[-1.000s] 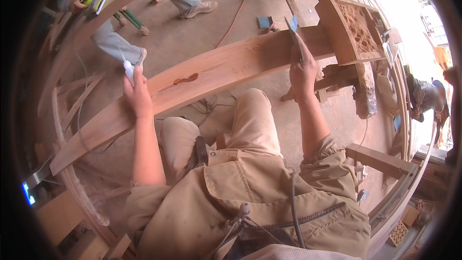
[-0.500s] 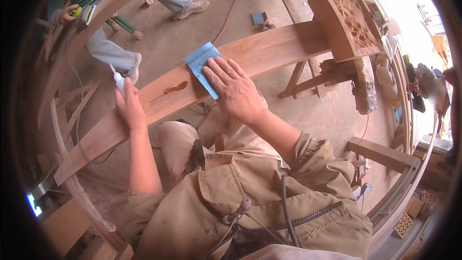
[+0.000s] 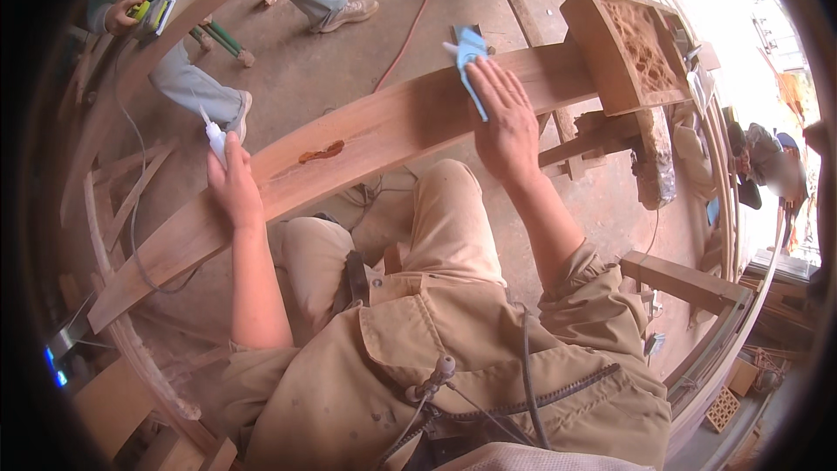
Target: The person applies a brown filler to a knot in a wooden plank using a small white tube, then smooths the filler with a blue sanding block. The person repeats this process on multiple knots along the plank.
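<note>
A long wooden plank slants across in front of me, with a dark reddish-brown patch in a hollow of its surface. My left hand rests against the plank's left part, its fingers closed round a small white glue bottle whose thin nozzle points up. Farther right, my right hand has its fingers stretched out over the plank, gripping a blue-backed sheet of sandpaper. The sheet is bent and seen partly edge-on; the thumb is hidden, and whether the sheet touches the wood I cannot tell.
A wooden box-like piece stands at the plank's right end beside a rough trestle. Across the curved wooden beam, a co-worker's hand holds a yellow-green sander. A red cord crosses the floor.
My right hand has moved right along the plank with the sandpaper, which has turned from lying flat to tilted and bent. My left hand stays nearly in place with the bottle.
</note>
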{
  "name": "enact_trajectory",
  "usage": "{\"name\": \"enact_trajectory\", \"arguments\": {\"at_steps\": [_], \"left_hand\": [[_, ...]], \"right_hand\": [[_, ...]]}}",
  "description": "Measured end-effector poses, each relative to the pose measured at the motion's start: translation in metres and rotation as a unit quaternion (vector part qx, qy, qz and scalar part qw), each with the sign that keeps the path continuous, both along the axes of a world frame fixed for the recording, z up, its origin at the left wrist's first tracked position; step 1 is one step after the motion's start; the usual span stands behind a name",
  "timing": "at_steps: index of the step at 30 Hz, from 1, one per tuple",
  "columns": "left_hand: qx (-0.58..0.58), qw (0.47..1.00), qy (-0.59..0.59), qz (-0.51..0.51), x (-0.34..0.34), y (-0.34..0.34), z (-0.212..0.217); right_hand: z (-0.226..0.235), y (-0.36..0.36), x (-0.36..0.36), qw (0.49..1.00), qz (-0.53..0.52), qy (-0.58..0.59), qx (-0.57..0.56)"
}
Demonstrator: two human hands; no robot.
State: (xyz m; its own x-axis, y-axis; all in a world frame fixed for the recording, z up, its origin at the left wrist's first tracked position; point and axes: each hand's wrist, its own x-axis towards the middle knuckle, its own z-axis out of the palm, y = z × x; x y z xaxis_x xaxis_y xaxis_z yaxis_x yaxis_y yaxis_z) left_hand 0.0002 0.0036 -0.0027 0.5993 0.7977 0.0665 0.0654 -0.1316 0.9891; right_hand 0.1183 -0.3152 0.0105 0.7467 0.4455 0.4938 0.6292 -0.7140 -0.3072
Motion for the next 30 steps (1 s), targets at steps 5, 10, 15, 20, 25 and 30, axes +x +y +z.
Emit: {"name": "enact_trajectory", "arguments": {"at_steps": [5, 10, 15, 20, 25, 30], "left_hand": [[-0.01, 1.0, -0.005, -0.008, 0.001, -0.005, 0.002], [-0.02, 1.0, -0.012, -0.013, -0.001, 0.002, -0.002], [-0.04, 0.997, -0.054, -0.024, -0.005, 0.017, -0.022], [-0.06, 0.996, -0.06, -0.021, -0.001, 0.007, -0.021], [-0.05, 0.994, -0.092, -0.021, 0.003, 0.004, -0.019], [-0.024, 0.998, -0.047, -0.021, 0.002, 0.01, -0.015]], "right_hand": [[-0.008, 0.021, -0.014, 0.997, 0.05, 0.039, -0.054], [0.001, 0.025, -0.009, 0.993, 0.062, 0.063, -0.071], [-0.006, 0.03, -0.023, 0.995, 0.027, 0.027, -0.097], [0.007, 0.028, -0.014, 0.987, 0.032, 0.108, -0.111], [-0.006, 0.032, -0.013, 0.993, 0.012, 0.079, -0.089], [-0.017, 0.031, -0.013, 0.997, 0.032, 0.065, -0.02]]}}
